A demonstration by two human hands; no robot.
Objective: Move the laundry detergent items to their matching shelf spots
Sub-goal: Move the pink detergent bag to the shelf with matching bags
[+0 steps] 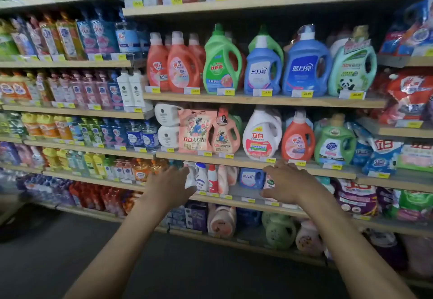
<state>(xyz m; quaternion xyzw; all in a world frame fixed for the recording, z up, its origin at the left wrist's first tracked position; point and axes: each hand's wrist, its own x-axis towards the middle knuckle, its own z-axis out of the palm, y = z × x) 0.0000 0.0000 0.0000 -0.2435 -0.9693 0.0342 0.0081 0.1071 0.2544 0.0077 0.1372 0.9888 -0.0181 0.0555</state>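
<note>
A bare left forearm [117, 240] and a bare right forearm [346, 240] stretch forward from the bottom edge, above a dark grey floor [192, 273].

The left hand [172, 185] is palm down with its fingers straight and spread, and it holds nothing. Its fingertips reach the side of a small white spray bottle [190, 178], but it is unclear whether they touch it. The right hand [289, 182] is also splayed wide and holds nothing. It hovers in front of a small pink-and-white bottle [269, 182] and partly covers it.

Between the hands is a pale wooden shelf [236, 196] edged with yellow price tags. On it stands a row of small detergent items:
- a white spray bottle with a blue cap [201, 178]
- a red-and-white bottle [212, 179]
- a peach bottle [222, 180]
- a squat blue jug [251, 178]

One shelf higher and farther back, from left to right:
- a pink flowered pouch [196, 131]
- a pink handled jug [225, 136]
- a large white jug with a red label [261, 134]
- an orange jug [298, 138]
- a green jug [335, 143]

On the shelf above that, from left to right:
- a cluster of orange-red jugs [182, 64]
- a bright green jug [221, 62]
- a smaller blue jug [262, 70]
- a larger blue jug [307, 65]
- a mint-green jug with a panda picture [352, 68]
</note>
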